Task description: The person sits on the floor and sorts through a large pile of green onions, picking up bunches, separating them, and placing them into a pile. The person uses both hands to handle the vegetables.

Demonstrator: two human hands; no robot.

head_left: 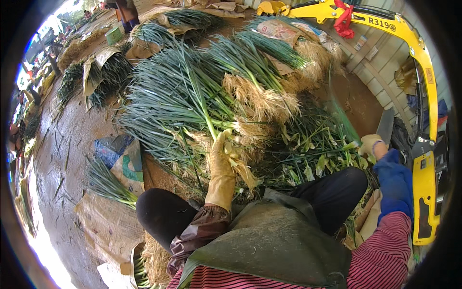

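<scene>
My left hand (221, 159), in a yellow rubber glove, grips a green onion (204, 108) low on its stalk; pale stem ends and roots show beside the fingers. Behind it lies a large pile of green onions (162, 86) with tan fibrous roots (261, 97). Off to the right, my right hand (371, 144), in a light glove below a blue sleeve, holds a long green onion leaf (343, 119) that is blurred. Stripped leaves (306, 155) lie heaped between the hands and the pile.
Yellow excavator arm (427, 83) with a red cloth (344, 21) curves along the right. A small onion bundle (108, 184) lies at the left by printed sacking (112, 227). More bundles (108, 72), a green container (113, 36) and a standing person (126, 14) are farther back on the wet floor (68, 151).
</scene>
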